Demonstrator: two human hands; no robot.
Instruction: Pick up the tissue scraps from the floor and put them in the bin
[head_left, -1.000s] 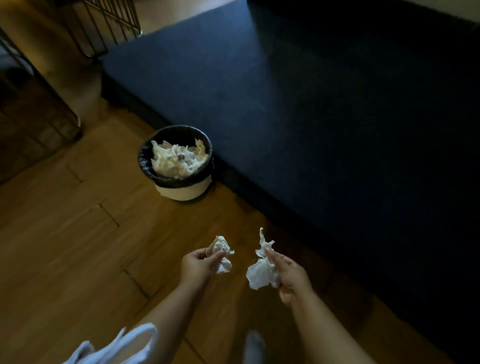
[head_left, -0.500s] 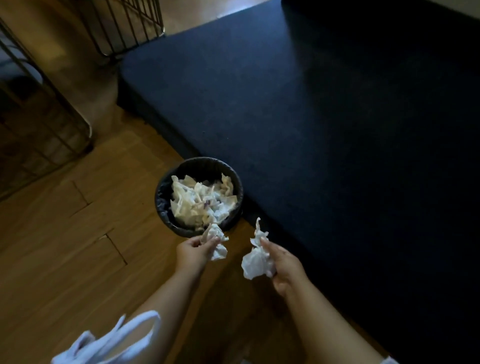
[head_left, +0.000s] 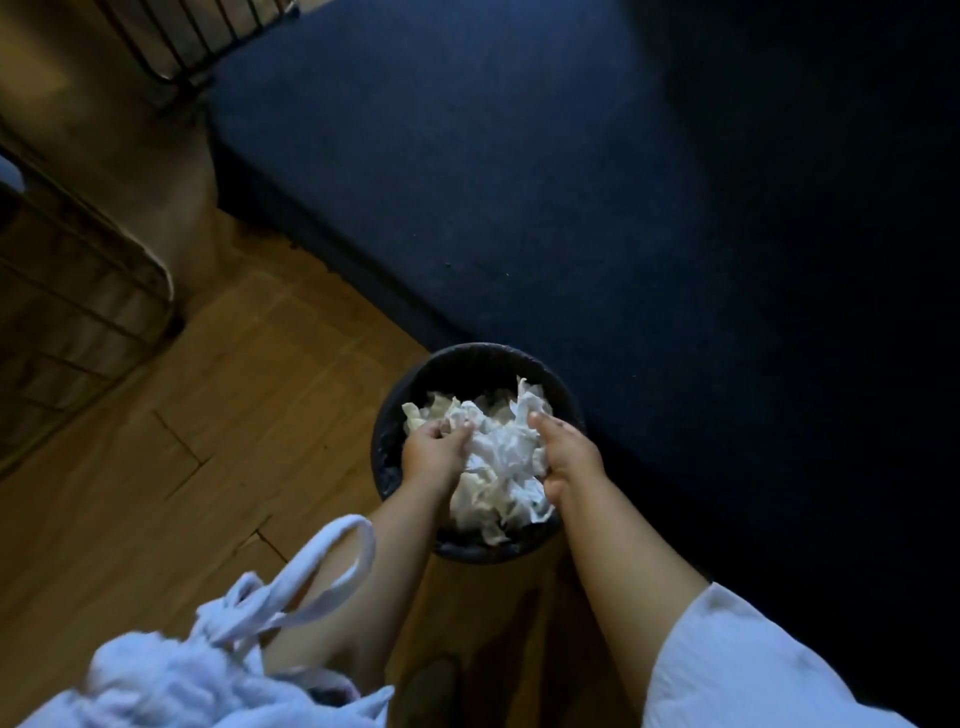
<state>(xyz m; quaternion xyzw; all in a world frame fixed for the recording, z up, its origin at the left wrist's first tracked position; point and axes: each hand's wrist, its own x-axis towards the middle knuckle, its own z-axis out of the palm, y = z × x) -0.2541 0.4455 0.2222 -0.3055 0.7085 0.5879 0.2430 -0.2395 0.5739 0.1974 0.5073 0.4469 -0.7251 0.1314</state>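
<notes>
A: What sits nearest the camera?

B: A white sleeve (head_left: 727, 665) on the right arm, and white fabric with looped straps (head_left: 291, 597) by the left arm.

A: And the hands?

B: Both are over the bin (head_left: 467, 358). The left hand (head_left: 434, 452) is curled, fingers pressed into the tissue scraps (head_left: 498, 462). The right hand (head_left: 566, 457) is curled against the heap's other side. I cannot tell whether either one truly grips a scrap.

A: Where is the tissue?

B: Heaped inside the dark bin, which stands on the wooden floor (head_left: 156, 493), just beside the edge of a dark blue mattress (head_left: 571, 182). Wire racks (head_left: 78, 291) stand farther left.
</notes>
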